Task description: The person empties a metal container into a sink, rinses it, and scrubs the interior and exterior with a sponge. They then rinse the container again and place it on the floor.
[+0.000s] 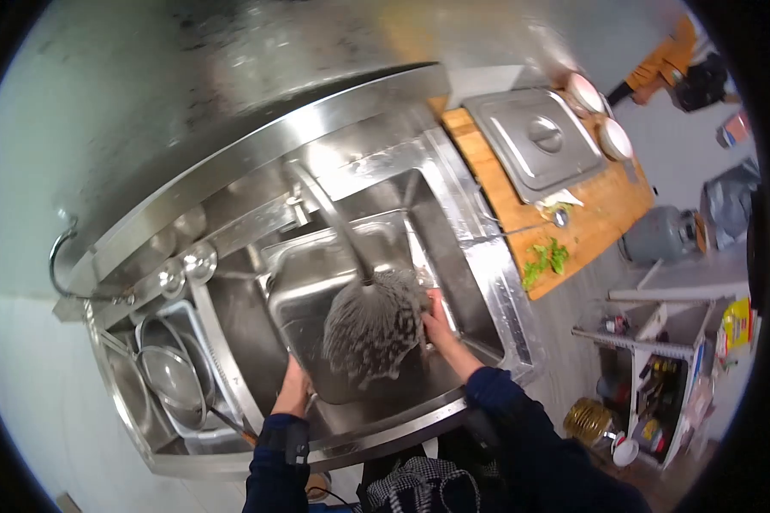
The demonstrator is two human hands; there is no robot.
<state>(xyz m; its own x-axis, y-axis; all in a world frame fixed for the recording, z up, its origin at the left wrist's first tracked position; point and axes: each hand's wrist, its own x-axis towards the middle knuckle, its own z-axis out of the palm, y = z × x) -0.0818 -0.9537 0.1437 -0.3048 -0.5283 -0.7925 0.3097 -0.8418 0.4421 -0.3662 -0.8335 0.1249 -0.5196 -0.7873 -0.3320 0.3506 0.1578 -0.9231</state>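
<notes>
A rectangular stainless steel food pan [304, 299] is in the sink basin [473, 316], under the faucet [338, 224]. Water [372, 329] pours from the spout and fans out over the pan's inside. My left hand [293, 389] is closed on the pan's near left side, its fingers partly hidden by the metal. On the opposite side, my right hand [441, 329] grips the pan's right edge, with some fingers out of sight.
A left basin holds a white tub [222, 419] with strainers [173, 376]; ladles [199, 261] hang behind. On the right, a wooden board [603, 227] carries a lidded steel pan [539, 141], bowls [614, 138] and green leaves [546, 261]. Shelves [650, 342] and another person's orange sleeve [663, 56] are farther right.
</notes>
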